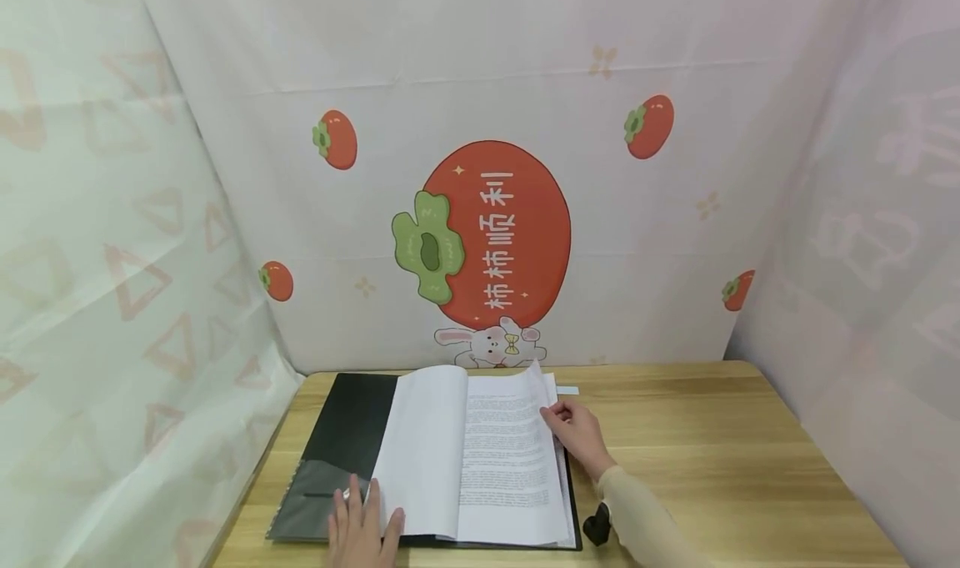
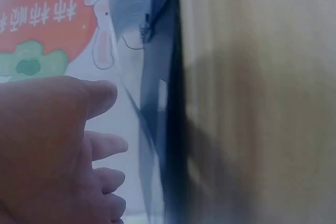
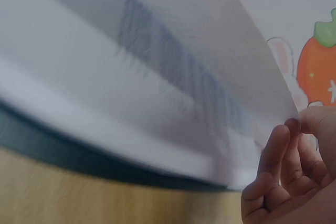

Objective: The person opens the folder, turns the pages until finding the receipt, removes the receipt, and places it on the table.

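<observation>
A black folder [image 1: 352, 418] lies spread on the table, with a stack of printed paper inside. Blank white sheets are turned to its left side, and a printed page [image 1: 510, 459] faces up on the right. My right hand [image 1: 577, 434] pinches the right edge of a page, lifting it; the right wrist view shows that page [image 3: 247, 61] raised in a curve above the stack, between thumb and fingertips. My left hand [image 1: 362, 526] has its fingers spread over the folder's lower left pocket, fingertips beside the blank sheets' edge. In the left wrist view these fingers [image 2: 107, 145] are extended.
The wooden table [image 1: 712, 443] extends to the right of the folder. A pale blue tab [image 1: 567, 390] sticks out near the folder's upper right corner. Behind the table hangs a white cloth [image 1: 480, 67] with persimmon prints, and more cloth closes off both sides.
</observation>
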`<state>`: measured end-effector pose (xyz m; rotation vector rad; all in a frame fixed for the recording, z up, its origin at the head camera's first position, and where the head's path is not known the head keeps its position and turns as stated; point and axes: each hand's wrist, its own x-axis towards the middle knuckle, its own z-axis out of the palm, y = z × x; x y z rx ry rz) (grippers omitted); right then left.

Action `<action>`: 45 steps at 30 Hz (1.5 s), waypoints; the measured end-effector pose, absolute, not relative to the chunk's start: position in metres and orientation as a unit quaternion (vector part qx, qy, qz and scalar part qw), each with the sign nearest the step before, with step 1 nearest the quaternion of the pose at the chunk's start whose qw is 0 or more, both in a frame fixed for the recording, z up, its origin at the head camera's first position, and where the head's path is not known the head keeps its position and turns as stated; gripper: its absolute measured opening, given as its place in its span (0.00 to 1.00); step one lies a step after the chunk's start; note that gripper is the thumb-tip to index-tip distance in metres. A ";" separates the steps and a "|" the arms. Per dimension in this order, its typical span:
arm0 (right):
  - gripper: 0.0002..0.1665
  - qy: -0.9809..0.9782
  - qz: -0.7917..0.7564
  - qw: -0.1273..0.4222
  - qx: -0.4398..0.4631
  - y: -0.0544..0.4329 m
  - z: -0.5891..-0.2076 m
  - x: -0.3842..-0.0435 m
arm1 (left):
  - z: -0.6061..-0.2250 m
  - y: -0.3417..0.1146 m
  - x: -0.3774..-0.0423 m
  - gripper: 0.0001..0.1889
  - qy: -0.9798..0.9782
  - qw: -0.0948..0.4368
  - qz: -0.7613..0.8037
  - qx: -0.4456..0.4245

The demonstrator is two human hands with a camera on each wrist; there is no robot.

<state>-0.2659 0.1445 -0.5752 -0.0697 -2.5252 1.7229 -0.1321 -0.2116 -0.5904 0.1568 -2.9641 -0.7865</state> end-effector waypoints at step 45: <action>0.13 -0.819 0.553 -0.020 0.151 0.052 -0.516 -0.257 | -0.528 -0.081 -0.144 0.09 -0.932 0.159 -0.243 -0.218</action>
